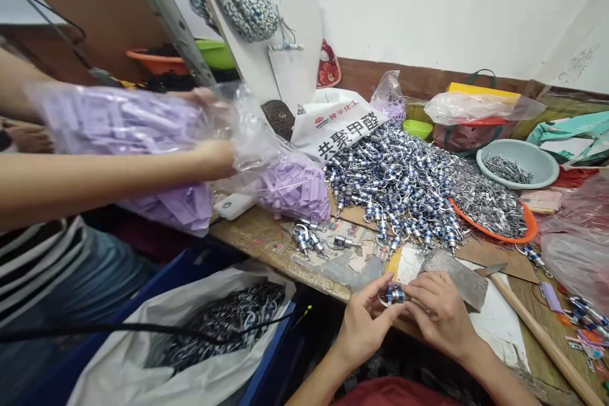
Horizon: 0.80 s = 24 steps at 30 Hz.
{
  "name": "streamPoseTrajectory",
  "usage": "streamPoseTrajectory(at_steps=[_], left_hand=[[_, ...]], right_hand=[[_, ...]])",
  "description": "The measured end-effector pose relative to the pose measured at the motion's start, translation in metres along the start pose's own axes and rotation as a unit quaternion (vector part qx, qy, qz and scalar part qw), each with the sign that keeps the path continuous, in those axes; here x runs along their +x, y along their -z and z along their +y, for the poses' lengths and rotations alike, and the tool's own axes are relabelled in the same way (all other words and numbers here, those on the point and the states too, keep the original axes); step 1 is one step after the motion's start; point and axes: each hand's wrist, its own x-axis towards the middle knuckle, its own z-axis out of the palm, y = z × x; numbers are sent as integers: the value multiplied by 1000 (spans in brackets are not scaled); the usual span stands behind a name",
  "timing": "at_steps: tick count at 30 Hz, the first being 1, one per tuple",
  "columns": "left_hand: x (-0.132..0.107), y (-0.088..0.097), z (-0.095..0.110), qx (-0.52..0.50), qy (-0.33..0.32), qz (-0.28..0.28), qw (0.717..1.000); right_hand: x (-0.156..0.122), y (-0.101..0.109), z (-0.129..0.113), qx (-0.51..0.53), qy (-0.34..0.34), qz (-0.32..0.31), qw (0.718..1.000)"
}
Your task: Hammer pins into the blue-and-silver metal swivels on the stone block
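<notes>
At the table's front edge I hold a small blue-and-silver metal keychain (394, 294) between both hands. My left hand (365, 320) is closed, with thumb and fingers pinching its left side around a curved metal ring. From the right, my right hand (440, 311) grips the other end; its fingertips hide part of the piece. Just behind my right hand lies a grey metal block (457, 279). A large heap of similar keychains (394, 177) spreads over the table beyond my hands, and a few loose ones (309, 241) lie to the left.
At left, another person's arms (118, 181) hold a clear bag of purple pieces (124, 120). A second purple bag (295, 187) rests on the table. An orange tray (530, 225) bears small metal parts, near a grey bowl (542, 168). A wooden handle (542, 336) lies right; a lined bin (128, 330) stands below.
</notes>
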Motion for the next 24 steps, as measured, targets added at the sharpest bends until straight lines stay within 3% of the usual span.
streamPoseTrajectory(at_steps=[6, 13, 16, 19, 22, 23, 24], left_hand=[[-2, -4, -3, 7, -17, 28, 999], [-3, -2, -1, -51, 15, 32, 998], [-4, 0, 4, -90, 43, 35, 994], [-3, 0, 9, -128, 68, 42, 989], [0, -5, 10, -139, 81, 40, 986], [2, -9, 9, -140, 84, 34, 986], [3, -14, 7, -139, 85, 24, 986]], right_hand=[[-3, 3, -3, 15, -25, -18, 999], [-2, 0, -13, 25, -34, -29, 999], [-3, 11, -10, 25, -23, -18, 999], [-10, 40, 23, -4, -61, 56, 997], [-19, 72, 83, -91, -201, 130, 967], [-21, 79, 103, -136, -252, 100, 953], [-23, 83, 121, -175, -280, 23, 944]])
